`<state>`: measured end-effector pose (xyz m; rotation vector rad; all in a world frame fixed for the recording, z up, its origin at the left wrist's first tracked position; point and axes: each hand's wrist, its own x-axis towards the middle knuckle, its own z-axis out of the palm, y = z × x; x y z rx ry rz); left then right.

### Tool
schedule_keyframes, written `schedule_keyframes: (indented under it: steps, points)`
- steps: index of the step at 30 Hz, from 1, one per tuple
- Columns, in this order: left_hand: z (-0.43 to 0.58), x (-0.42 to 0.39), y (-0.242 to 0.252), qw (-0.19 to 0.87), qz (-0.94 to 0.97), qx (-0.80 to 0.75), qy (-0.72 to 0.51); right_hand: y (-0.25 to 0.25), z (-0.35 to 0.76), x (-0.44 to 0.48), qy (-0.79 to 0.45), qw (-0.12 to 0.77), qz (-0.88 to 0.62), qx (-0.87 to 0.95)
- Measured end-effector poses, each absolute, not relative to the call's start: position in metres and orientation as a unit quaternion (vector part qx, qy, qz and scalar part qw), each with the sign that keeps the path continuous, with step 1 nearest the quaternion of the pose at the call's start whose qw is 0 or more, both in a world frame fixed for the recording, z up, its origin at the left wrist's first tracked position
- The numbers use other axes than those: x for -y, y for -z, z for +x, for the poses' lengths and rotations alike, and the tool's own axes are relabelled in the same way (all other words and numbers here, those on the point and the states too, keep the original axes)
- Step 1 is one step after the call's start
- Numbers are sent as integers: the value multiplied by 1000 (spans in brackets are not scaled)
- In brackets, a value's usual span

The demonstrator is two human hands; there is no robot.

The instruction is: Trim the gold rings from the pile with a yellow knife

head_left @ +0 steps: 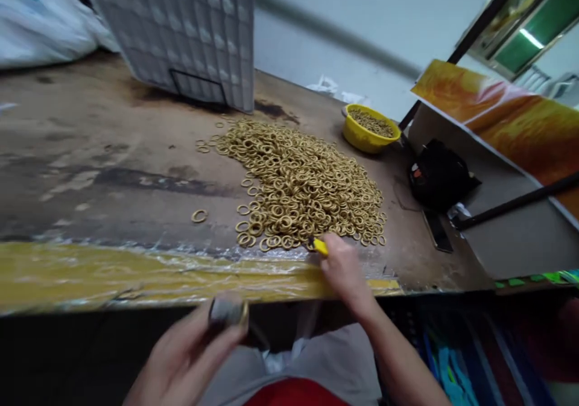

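A wide heap of brass-coloured rings [303, 177] lies on the worn workbench. My right hand [342, 267] rests at the heap's front edge, closed around a small yellow-handled tool [321, 247] with a dark tip. That tip touches or nearly touches the front rings; its exact kind is unclear. In front of the bench edge, lower and to the left, is my left hand [194, 348], blurred by motion. Its thumb and fingers pinch what looks like a brass ring [245, 314], seen edge-on. A dark wrap [225, 310] covers a fingertip. One loose ring [199, 216] lies left of the heap.
A yellow bowl [364, 140] of small brass-coloured pieces stands behind the heap. A grey ribbed plastic panel [194, 38] rises at the back left, beside a white sack [45, 26]. On the right are a black bag [438, 174], a phone [437, 232] and a slanted board [493, 213].
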<state>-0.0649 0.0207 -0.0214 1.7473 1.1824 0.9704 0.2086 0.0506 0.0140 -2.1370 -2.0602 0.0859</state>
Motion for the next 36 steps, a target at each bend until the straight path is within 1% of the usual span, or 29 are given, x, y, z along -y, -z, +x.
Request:
schedule_keyframes:
  steps: [2,4,6,8,11,14,21,26,29,32,34,36]
  points:
    - [-69,-57,23,329,665,-540,-398,-9,230,-43,-27,165,-688,706]
    - [-80,-103,27,251,647,-576,-432,0,255,-37,-1,206,-685,698]
    - [-94,-147,32,219,610,-615,-448,13,281,-32,53,193,-724,660]
    - [-98,-178,36,237,564,-638,-467,25,302,-30,94,174,-751,630]
    - [-79,-197,42,250,563,-633,-469,38,310,-28,122,176,-747,630]
    - [-36,-192,46,270,584,-601,-475,41,295,-32,141,173,-732,643]
    - [68,-160,45,320,644,-507,-476,36,268,-49,130,112,-717,676]
    - [118,-153,42,344,660,-469,-475,37,268,-51,122,103,-715,681]
    - [121,-150,36,338,678,-449,-474,31,274,-45,105,109,-709,689]
    - [98,-141,27,300,719,-418,-468,18,293,-35,96,117,-738,658]
    - [76,-129,22,262,740,-398,-474,8,309,-29,96,91,-789,600]
    - [59,-111,18,243,764,-370,-468,1,323,-28,82,36,-837,539]
